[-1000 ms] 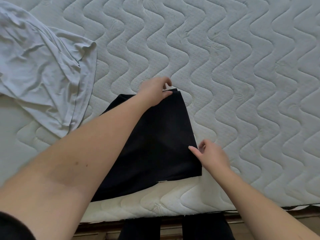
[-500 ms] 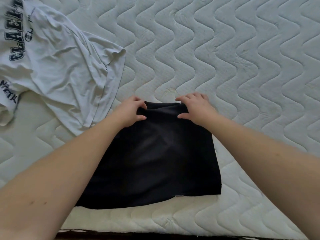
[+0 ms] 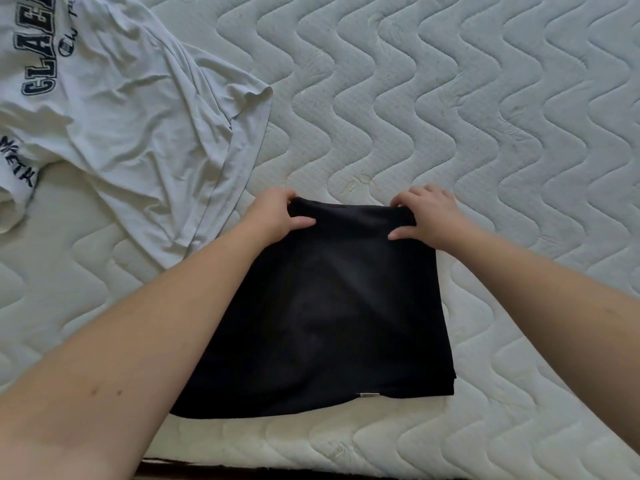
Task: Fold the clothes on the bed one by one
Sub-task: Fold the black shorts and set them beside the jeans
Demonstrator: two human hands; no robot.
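Observation:
A black garment, partly folded into a rough rectangle, lies on the white quilted mattress close to its near edge. My left hand grips the far left corner of the black garment, thumb on top and fingers curled under the edge. My right hand grips the far right corner the same way. The far edge is slightly lifted between both hands. A small white label shows at the garment's near hem.
A crumpled white T-shirt with dark lettering lies unfolded at the upper left, its hem reaching close to my left forearm. The mattress's near edge runs along the bottom of the view. Bare mattress stretches to the right and beyond the black garment.
My right hand left the garment's right side and went to its far right corner. My left hand shifted to the far left corner. Both now grip the far edge.

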